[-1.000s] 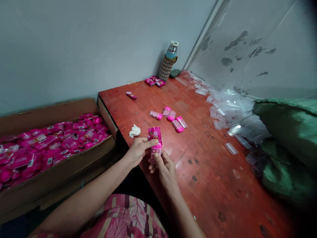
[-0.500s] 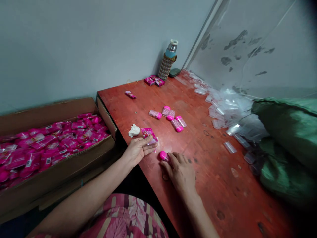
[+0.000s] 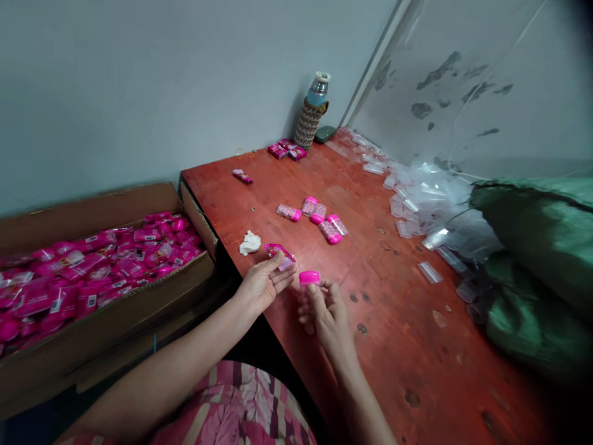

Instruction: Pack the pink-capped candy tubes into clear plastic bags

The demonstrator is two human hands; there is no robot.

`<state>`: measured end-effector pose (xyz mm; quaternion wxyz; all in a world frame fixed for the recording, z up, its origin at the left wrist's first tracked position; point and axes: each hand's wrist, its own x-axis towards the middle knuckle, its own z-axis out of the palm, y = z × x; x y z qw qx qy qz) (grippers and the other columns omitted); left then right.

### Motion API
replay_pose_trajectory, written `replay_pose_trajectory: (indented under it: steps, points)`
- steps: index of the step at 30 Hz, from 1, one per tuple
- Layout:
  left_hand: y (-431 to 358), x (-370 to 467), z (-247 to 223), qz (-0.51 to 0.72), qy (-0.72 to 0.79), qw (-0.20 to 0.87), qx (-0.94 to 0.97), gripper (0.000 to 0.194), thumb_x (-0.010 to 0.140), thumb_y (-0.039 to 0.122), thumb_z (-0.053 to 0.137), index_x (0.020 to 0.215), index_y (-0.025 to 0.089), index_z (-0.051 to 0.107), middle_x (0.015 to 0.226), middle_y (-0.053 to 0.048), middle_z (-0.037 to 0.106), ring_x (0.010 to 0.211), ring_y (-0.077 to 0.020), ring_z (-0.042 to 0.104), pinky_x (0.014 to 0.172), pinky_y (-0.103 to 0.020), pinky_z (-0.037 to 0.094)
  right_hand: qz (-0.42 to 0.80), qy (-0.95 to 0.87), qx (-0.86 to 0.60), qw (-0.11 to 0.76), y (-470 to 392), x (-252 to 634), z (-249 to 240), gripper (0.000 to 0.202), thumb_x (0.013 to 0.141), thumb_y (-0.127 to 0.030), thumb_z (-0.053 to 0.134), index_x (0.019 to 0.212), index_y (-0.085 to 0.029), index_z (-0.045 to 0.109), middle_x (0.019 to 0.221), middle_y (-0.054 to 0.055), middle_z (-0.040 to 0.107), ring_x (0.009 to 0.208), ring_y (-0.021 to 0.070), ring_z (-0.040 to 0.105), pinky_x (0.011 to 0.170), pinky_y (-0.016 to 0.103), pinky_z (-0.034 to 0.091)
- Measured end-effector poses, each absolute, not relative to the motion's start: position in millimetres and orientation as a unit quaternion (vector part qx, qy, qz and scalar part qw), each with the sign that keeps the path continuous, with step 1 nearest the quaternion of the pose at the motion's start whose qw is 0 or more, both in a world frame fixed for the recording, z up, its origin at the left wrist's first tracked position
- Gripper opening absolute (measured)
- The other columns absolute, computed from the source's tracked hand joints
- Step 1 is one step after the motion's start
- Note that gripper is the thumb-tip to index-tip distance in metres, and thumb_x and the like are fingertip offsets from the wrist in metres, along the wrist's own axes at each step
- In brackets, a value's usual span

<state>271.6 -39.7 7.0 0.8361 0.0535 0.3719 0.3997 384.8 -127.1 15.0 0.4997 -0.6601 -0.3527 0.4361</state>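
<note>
Between the thumb and fingers of my left hand (image 3: 260, 281) is a pink printed wrapper (image 3: 283, 258), at the table's near left edge. My right hand (image 3: 328, 309) grips a small clear candy container with a pink cap (image 3: 309, 278), raised upright off the table with the cap on top. The two hands are close together, the container just right of the wrapper. Further back lie several similar pink-capped containers (image 3: 330, 232) with pale round candies inside. A crumpled white wad (image 3: 250, 243) rests just beyond my left hand.
Left of the red table (image 3: 398, 334) stands a cardboard box (image 3: 197, 210) full of pink packets (image 3: 125, 266). Loose clear plastic tubes (image 3: 430, 272) and a green sack (image 3: 532, 266) lie at the right. A bottle in a knitted sleeve (image 3: 311, 120) and several pink packs (image 3: 287, 148) are at the back.
My right hand has lifted the pink-capped container off the table and turned it upright, closer to the wrapper. My left hand stays nearly in place, the wrapper tilted a little.
</note>
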Motion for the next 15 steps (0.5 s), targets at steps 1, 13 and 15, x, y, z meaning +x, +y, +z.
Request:
replay_pose_trajectory:
  steps: [1,13,15]
  points:
    - [-40.8,273.4,7.3,0.407,0.369,0.834,0.046,0.012,0.073,0.019,0.065,0.078,0.010,0.060,0.073,-0.009,0.068,0.073,-0.0175,0.066,0.072,-0.029,0.053,0.460,-0.323,-0.635,0.531,-124.9,378.7,16.7,0.027,0.082,-0.044,0.050,0.095,-0.022,0.043,0.071,-0.002,0.058,0.053,0.0119,0.056,0.044,0.023,0.046]
    - [-48.6,279.5,14.2,0.388,0.370,0.831,0.146,0.027,0.062,0.032,0.073,0.064,0.011,0.057,0.052,-0.001,0.057,0.044,-0.0102,0.052,0.042,-0.022,0.042,0.517,-0.275,-0.564,0.583,-115.5,358.8,16.3,0.023,0.079,-0.035,0.058,0.093,-0.020,0.050,0.080,0.001,0.062,0.063,0.0121,0.060,0.053,0.024,0.053]
    - [-47.3,277.2,15.9,0.377,0.360,0.834,0.180,0.030,0.060,0.035,0.074,0.063,0.011,0.056,0.051,0.000,0.055,0.042,-0.0100,0.050,0.040,-0.022,0.039,0.524,-0.270,-0.558,0.583,-114.5,358.5,16.2,0.024,0.077,-0.036,0.060,0.092,-0.019,0.050,0.079,0.001,0.062,0.060,0.0116,0.060,0.052,0.025,0.053]
